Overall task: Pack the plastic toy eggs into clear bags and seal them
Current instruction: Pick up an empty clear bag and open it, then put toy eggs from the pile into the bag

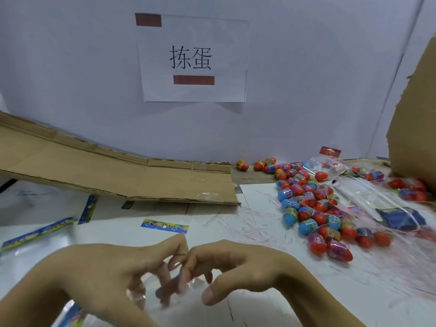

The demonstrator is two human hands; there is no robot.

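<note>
Plastic toy eggs (316, 218), red and blue capsules wrapped in printed film, lie in a loose heap at the right of the frame, near enough to my working spot that I judge they can be reached one at a time. Below centre, a clear plastic bag (165, 293) lies flat on the white table (259, 310), and both my hands work at its mouth. My left hand (106, 274) has its fingers curled down onto the film; my right hand (236, 267) meets it fingertip to fingertip, pinching what looks like a thin strip or the bag's edge, though blur hides which. I judge I am parting the opening before filling. A colourful printed header card (164, 226) lies just above the hands. A filled clear bag with a red header (328, 165) sits at upper right, beyond the heap. A flattened brown cardboard sheet (118, 175) slopes across the left, and a white paper sign (192, 60) hangs on the wall above.
</note>
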